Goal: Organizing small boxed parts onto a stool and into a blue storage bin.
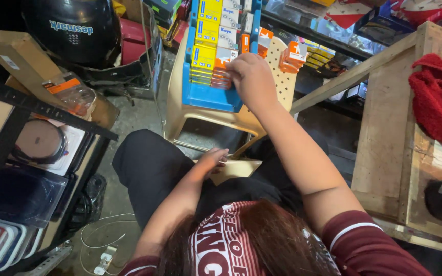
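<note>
A rough wooden tabletop (384,122) hems in the frame's right, a black metal shelf (37,107) the left; between them, upper centre, a beige plastic stool (190,110) carries one blue plastic tray (208,96) packed with small yellow, white and orange cardboard boxes (204,56); the right hand (251,76) pinches an orange one; the left hand (212,159), its grip loosely curled, touches a flat tan cardboard piece (239,168) at centre.

Two hands are showing, the left hand (212,158) at centre frame and the right hand (251,76) at upper centre, while one blue tray (208,94), one beige plastic stool (200,117), one black helmet (70,25) at upper left and one red cloth (438,97) at right are sitting in view
</note>
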